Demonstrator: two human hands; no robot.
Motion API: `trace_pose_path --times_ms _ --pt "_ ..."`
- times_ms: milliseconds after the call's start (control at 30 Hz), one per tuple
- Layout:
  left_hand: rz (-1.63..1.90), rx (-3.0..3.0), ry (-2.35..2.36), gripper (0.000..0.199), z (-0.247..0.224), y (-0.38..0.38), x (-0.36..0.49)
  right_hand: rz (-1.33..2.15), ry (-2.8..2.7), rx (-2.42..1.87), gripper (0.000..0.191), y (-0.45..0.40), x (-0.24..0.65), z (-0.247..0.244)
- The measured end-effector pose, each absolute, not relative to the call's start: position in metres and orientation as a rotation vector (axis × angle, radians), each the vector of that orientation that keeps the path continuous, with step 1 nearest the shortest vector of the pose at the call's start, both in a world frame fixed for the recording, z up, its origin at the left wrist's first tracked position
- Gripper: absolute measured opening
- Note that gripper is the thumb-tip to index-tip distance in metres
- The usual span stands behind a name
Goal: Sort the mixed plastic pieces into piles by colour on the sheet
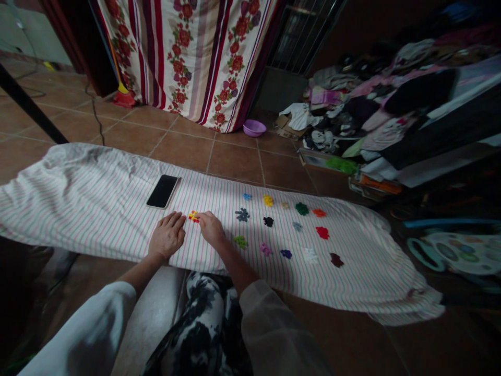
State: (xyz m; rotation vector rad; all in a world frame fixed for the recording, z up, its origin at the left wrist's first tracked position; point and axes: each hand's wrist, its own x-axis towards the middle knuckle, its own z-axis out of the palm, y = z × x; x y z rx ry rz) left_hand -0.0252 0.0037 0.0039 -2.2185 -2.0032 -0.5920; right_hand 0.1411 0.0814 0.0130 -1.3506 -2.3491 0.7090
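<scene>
A small cluster of red and yellow pieces (193, 215) lies on the striped cloth, between my two hands. My left hand (168, 235) rests flat on the cloth just left of the cluster, fingers stretched out. At the cluster's right edge, my right hand (211, 228) has its thumb and fingers pinched together. What sits between those fingertips, if anything, is too small to make out. Sorted piles of small pieces spread to the right, among them a lime green pile (240, 242), a dark grey pile (242, 214) and a black pile (268, 222).
A phone (163, 191) lies on the striped cloth (97, 209) behind my left hand. Further right are yellow (268, 200), red (322, 232) and white (310, 255) piles. Beyond stand a purple basin (254, 128), a flowered curtain (203, 62) and heaped clothes (376, 99).
</scene>
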Motion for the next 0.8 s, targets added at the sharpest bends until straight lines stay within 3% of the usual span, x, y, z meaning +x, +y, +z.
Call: trace_pose_path --times_ms 800 --pt "-0.590 -2.216 -1.988 0.041 0.003 0.004 -0.026 0.648 -2.624 -1.282 0.033 0.097 0.137 0.021"
